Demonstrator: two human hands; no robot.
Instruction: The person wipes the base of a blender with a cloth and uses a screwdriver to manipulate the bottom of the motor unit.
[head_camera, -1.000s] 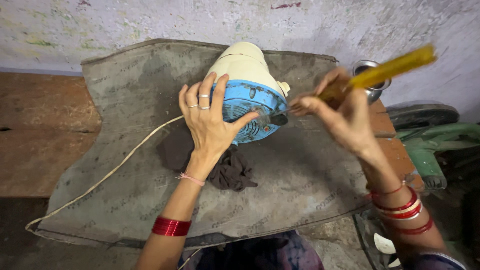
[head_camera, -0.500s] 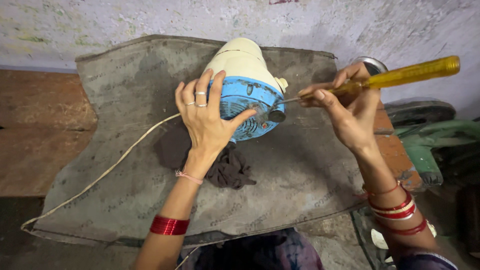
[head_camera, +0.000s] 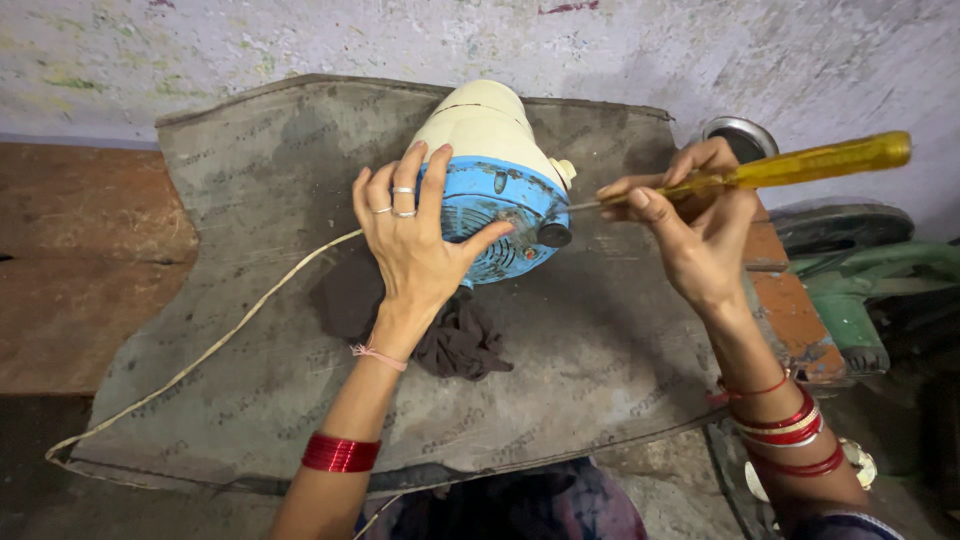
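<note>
Surface (head_camera: 250, 400): grey worn mat, spread under both hands, backed by a stained plastered wall (head_camera: 300, 40). Bare brown floor beyond the left hand (head_camera: 415, 250); mat edge runs just below both forearms. Green machine part (head_camera: 860, 290) crowds the space past the right hand (head_camera: 695, 240). Appliance (head_camera: 495, 180): cream body, blue vented base, lying tilted; left hand spread flat on the base. Dark rag (head_camera: 460, 340) beneath that wrist. Right hand closed on a yellow-handled screwdriver (head_camera: 800, 165), tip at the base. White cord (head_camera: 200, 360) trails leftward.
</note>
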